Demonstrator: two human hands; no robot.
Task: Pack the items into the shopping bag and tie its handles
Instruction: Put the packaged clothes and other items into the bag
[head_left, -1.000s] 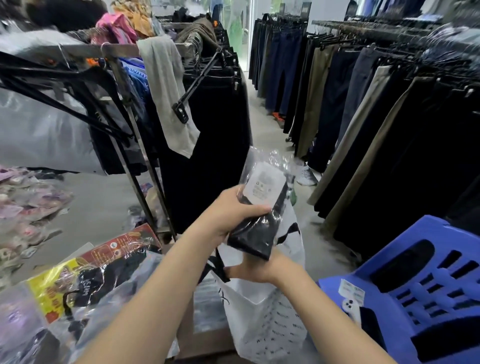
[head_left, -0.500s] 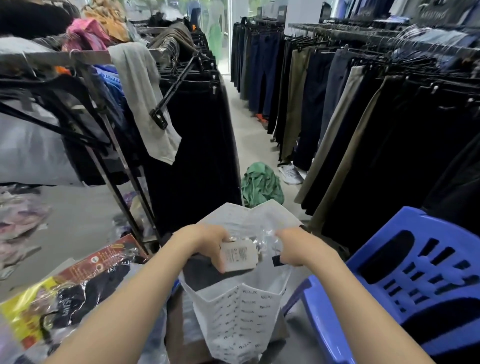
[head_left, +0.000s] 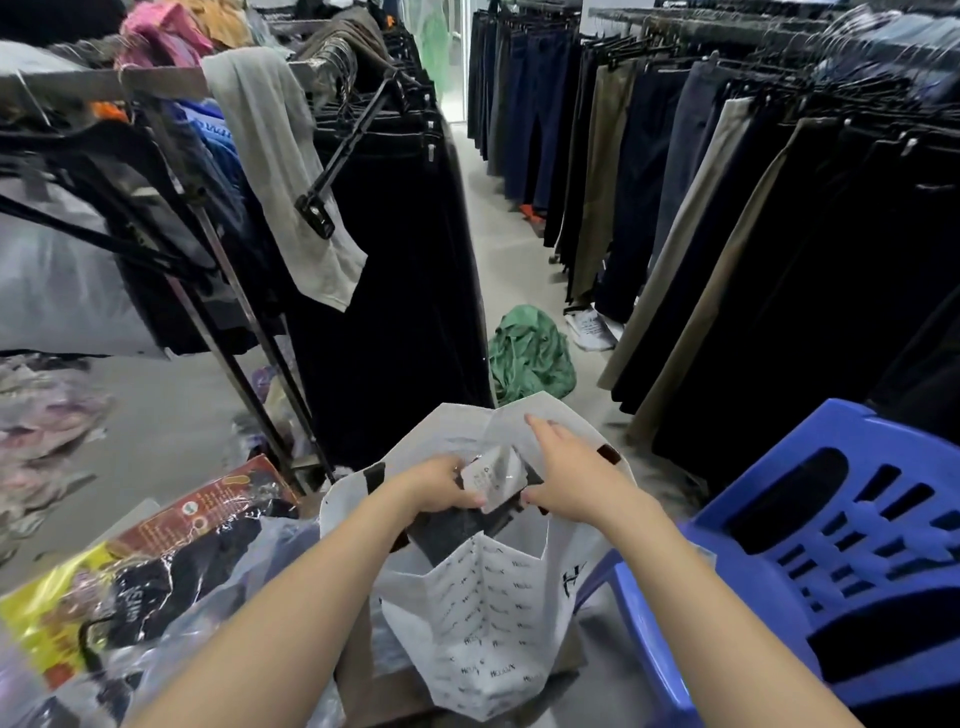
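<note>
A white printed shopping bag (head_left: 488, 618) stands open in front of me, its mouth spread wide. My left hand (head_left: 441, 486) grips a clear-wrapped packet of dark fabric with a white label (head_left: 491, 475), held low inside the bag's mouth. My right hand (head_left: 569, 478) rests over the bag's far-right rim beside the packet, index finger stretched out, thumb touching the packet's edge. The lower part of the packet is hidden by the bag wall. A dark item (head_left: 452, 530) lies inside the bag under the packet.
More wrapped packets (head_left: 150, 577) lie in a heap at lower left. A blue plastic chair (head_left: 836, 561) stands close on the right. Clothes racks line both sides of the aisle. A green garment (head_left: 530, 353) lies on the floor ahead.
The packet went from held up above the bag down into its mouth. My right hand let go of the bag rim and now spreads over the opening.
</note>
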